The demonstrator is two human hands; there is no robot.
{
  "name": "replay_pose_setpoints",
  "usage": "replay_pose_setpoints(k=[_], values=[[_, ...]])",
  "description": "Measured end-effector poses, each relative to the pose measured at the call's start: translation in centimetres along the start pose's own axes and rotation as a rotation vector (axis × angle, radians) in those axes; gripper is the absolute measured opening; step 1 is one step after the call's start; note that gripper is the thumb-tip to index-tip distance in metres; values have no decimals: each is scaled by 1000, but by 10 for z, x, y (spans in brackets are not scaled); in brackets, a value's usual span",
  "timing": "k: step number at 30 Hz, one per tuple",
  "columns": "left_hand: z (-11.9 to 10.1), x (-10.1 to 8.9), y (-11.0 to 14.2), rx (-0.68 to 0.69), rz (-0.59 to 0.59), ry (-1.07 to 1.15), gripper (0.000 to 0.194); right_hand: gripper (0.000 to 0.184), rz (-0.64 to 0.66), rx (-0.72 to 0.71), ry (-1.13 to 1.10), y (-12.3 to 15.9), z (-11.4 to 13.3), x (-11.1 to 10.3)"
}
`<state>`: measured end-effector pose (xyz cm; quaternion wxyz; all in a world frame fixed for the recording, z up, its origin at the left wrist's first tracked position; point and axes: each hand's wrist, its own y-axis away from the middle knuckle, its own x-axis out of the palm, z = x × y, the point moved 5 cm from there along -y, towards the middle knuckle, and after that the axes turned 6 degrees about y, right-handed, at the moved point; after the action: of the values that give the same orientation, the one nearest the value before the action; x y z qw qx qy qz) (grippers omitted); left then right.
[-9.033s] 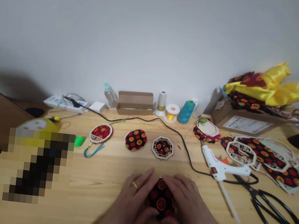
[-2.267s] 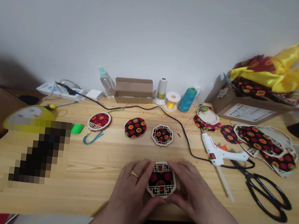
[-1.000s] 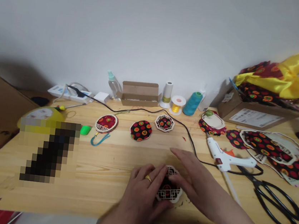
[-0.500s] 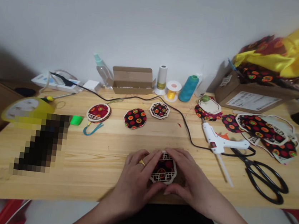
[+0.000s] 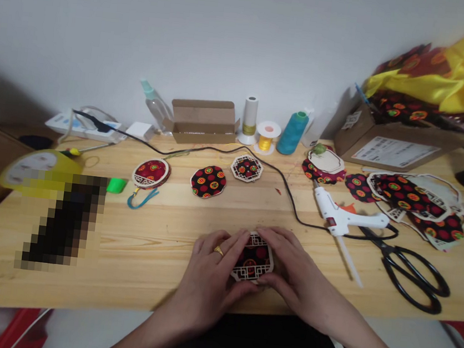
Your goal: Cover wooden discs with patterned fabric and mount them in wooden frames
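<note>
Between my two hands, close to the table's front edge, is a fabric-covered piece with a pale lattice frame [image 5: 253, 259], its cloth dark with red spots. My left hand [image 5: 212, 266] wraps its left side, fingers along the top and thumb at the lower edge. From the other side my right hand [image 5: 294, 268] grips the right rim, thumb near the bottom corner. Fingers cover both side edges of the piece. Beyond the hands lie a patterned fabric octagon [image 5: 208, 182] and a smaller lattice-framed octagon [image 5: 247, 168].
A white glue gun [image 5: 338, 213] and black scissors [image 5: 413, 275] lie to the right, near stacked fabric pieces [image 5: 409, 197]. A black cable [image 5: 201, 149] crosses behind. At the back stand a teal thread cone [image 5: 292, 133] and a small cardboard box [image 5: 203, 126]. A round tasselled piece [image 5: 151, 172] lies left.
Both hands stay around the lattice-framed piece. My right thumb has shifted slightly along its lower edge. The whole view has moved a little.
</note>
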<state>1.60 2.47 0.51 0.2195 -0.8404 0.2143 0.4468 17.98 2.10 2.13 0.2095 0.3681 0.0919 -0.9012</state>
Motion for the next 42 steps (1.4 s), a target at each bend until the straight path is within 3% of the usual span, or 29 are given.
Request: replay_pose_setpoints(k=[9,14,25,42], values=[[1,0,-1,-7,14,33,87,66,19,-34,43,0,-1,1],[9,-8,6,-50,90,124,85,63,40,-30,57,-1,-2,2],[7,-9,10,27,-23,-68,70,61,51,-9,50,3,-5,6],[9,-10,-29,24,-23,-145,95,60,-51,-13,98,-16,-19,-5]])
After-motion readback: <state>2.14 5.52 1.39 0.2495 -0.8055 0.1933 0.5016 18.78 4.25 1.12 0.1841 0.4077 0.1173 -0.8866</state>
